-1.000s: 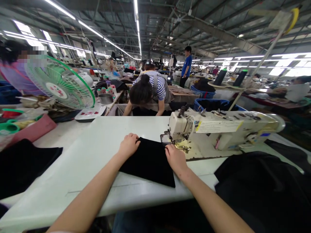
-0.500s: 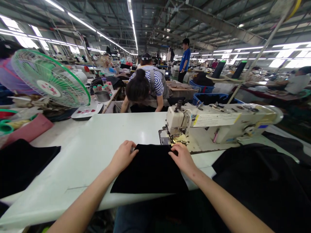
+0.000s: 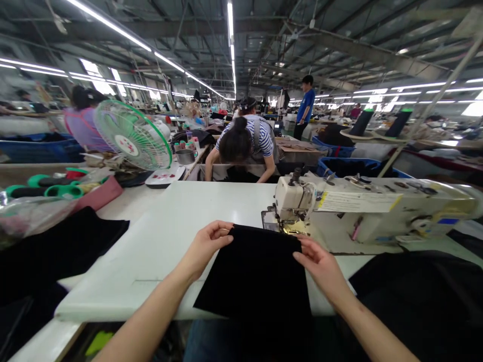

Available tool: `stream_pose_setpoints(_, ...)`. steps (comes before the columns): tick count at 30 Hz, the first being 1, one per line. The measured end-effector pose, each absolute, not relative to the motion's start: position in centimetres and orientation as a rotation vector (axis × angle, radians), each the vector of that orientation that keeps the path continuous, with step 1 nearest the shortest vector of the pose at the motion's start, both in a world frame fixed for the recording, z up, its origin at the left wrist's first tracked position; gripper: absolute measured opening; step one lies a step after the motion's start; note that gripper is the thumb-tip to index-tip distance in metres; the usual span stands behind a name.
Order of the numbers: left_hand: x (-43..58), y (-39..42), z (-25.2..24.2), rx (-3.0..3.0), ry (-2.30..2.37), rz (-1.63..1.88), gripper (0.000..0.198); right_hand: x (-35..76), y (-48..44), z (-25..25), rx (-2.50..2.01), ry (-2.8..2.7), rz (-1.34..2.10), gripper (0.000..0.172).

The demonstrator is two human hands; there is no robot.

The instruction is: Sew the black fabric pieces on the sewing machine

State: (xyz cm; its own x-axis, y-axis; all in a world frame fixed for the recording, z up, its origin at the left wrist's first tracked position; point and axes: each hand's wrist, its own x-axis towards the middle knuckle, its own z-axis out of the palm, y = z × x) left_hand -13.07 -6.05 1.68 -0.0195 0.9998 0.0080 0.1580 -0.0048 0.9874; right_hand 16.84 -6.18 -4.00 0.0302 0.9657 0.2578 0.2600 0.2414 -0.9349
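A black fabric piece point(image 3: 260, 271) stretches between my hands, its lower part hanging past the front edge of the pale table point(image 3: 211, 201). My left hand point(image 3: 207, 246) pinches its upper left corner between thumb and fingers. At the upper right corner, my right hand point(image 3: 320, 261) grips the cloth the same way. Just beyond the fabric's top edge stands a white sewing machine point(image 3: 298, 198), its needle area close to the right-hand corner. The needle itself is too small to make out.
More black fabric lies at the right point(image 3: 418, 291) and left point(image 3: 75, 241). A green fan point(image 3: 132, 136) stands at the back left near spools of thread point(image 3: 64, 191). Across the table a person in a striped shirt point(image 3: 264, 141) bends forward. Blue crates point(image 3: 350, 166) sit behind the machine.
The view has turned left, so the surroundings sit further right. Both hands still hold the fabric, which now tilts down to the right and hangs lower over the table edge.
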Motion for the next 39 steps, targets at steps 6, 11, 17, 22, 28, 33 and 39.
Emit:
stream_pose_setpoints(6,-10.6,-7.7,3.0,0.905,1.116,1.395,0.031,18.5,-7.3,-2.8,-1.240,-0.988,1.126,0.046)
stream_pose_setpoints(11,-9.7,-7.9,3.3,0.908,1.116,1.400,0.027,18.5,-7.2,-2.0,-1.206,-0.860,1.168,0.050)
stream_pose_setpoints(17,-9.3,-7.7,3.6,1.041,1.293,1.516,0.024,18.7,-7.1,-1.8,-1.215,-0.779,1.163,0.044)
stream_pose_setpoints(22,-8.8,-7.6,4.0,1.026,1.387,1.558,0.026,19.2,-7.1,-1.7,-1.216,-0.871,1.154,0.043)
stream_pose_setpoints(28,-8.7,-7.8,4.0,1.032,1.390,1.596,0.023,18.8,-7.4,-0.9,-1.261,-0.776,1.164,0.051)
stream_pose_setpoints(33,-8.8,-7.5,3.7,1.045,1.413,1.621,0.025,18.7,-7.6,-0.7,-1.272,-0.836,1.167,0.050)
stream_pose_setpoints(39,-9.0,-6.7,3.3,0.971,1.382,1.677,0.036,18.6,-8.0,0.2,-1.274,-1.004,1.045,0.036)
